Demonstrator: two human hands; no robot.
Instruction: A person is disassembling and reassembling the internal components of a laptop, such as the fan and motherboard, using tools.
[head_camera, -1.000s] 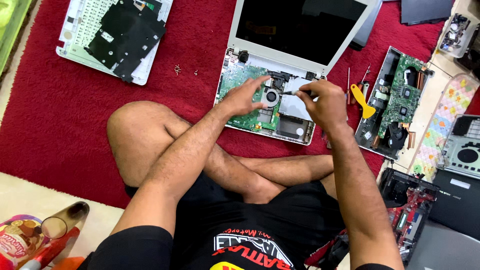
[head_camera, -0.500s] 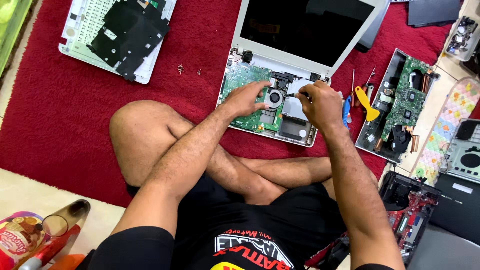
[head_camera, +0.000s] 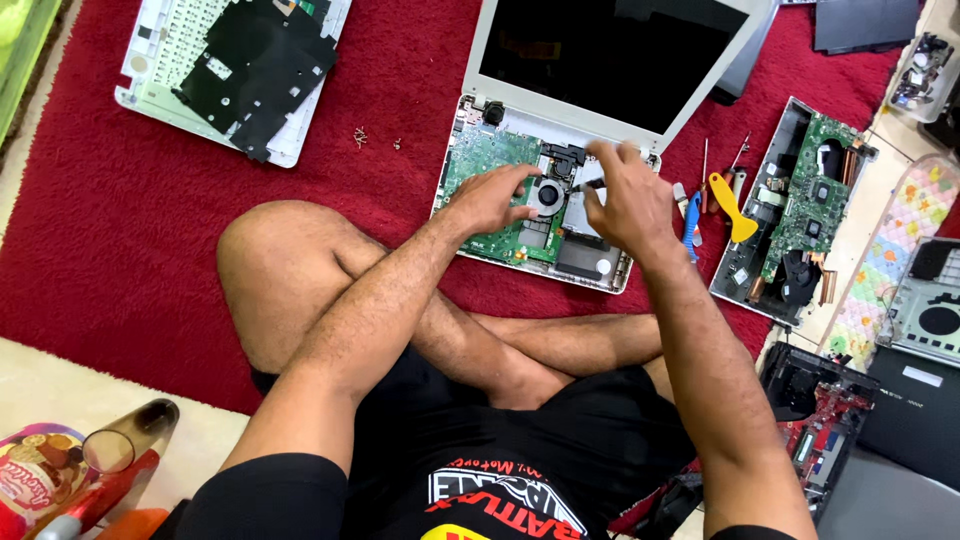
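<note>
Beneath both hands, an opened white laptop (head_camera: 560, 150) lies on a red rug (head_camera: 130, 220), green circuit board (head_camera: 490, 165) exposed. Left hand (head_camera: 495, 200) rests open-fingered beside the fan (head_camera: 548, 195); right hand (head_camera: 625, 200) pinches a slim tool (head_camera: 588, 185) above it.

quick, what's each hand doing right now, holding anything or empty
Left hand: empty, fingers spread and resting on the green circuit board of the opened laptop.
Right hand: closed on a thin dark tool beside the fan.

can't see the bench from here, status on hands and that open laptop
Left hand flat on green board by fan. Right hand pinching thin tool at fan. Nothing in the way.
</note>
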